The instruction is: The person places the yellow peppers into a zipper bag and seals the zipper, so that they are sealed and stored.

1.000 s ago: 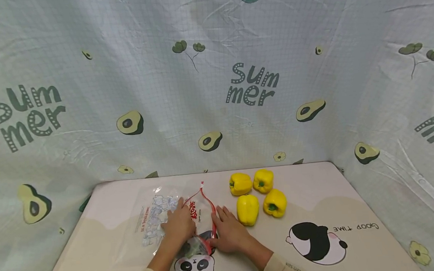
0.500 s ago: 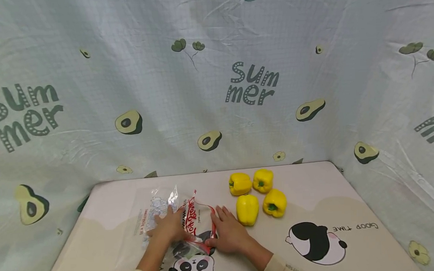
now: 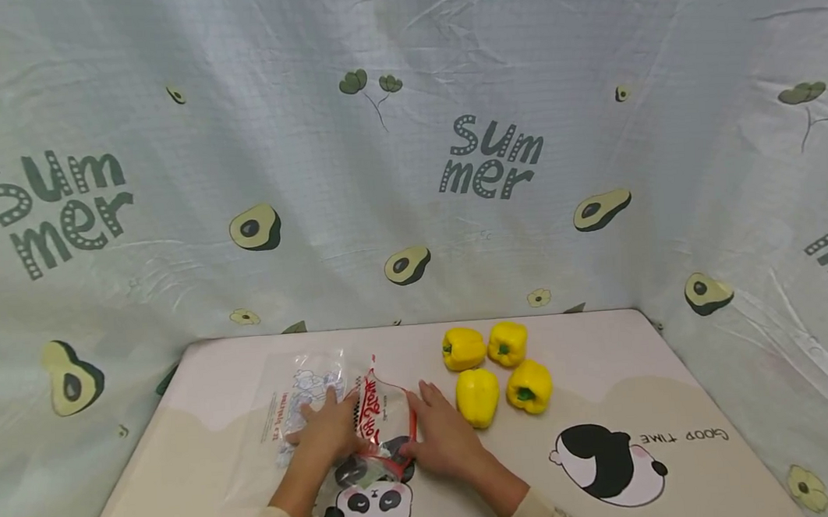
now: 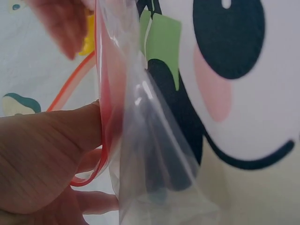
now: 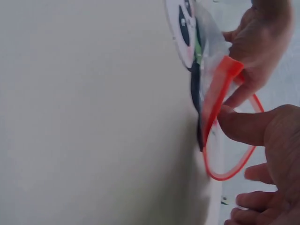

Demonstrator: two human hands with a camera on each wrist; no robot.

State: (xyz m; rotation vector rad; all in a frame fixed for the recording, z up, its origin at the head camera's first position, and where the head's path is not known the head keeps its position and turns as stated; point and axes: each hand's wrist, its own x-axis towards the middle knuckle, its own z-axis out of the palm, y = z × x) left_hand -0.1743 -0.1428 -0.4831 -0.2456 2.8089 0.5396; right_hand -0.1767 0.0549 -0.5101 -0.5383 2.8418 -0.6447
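Observation:
A clear plastic zip bag (image 3: 383,416) with red lettering and a red-edged mouth lies on the table, its mouth gaping toward the right. My left hand (image 3: 325,433) rests on the bag's clear body, fingers spread; in the left wrist view its thumb touches the red edge (image 4: 107,117). My right hand (image 3: 447,436) is at the mouth, with fingers extended. In the right wrist view, its thumb meets the red rim (image 5: 218,103) while the other fingers stand apart. Several yellow bell peppers (image 3: 477,397) sit just beyond the right hand.
The pale table (image 3: 259,516) bears panda prints and a printed dog-like figure (image 3: 607,465) at the right. A hanging sheet (image 3: 311,178) with avocado prints rises behind the table's back edge.
My left hand has shifted left along the bag, and the bag's mouth has changed shape, showing more red lettering. My right hand has stayed near the mouth. The peppers remain in place.

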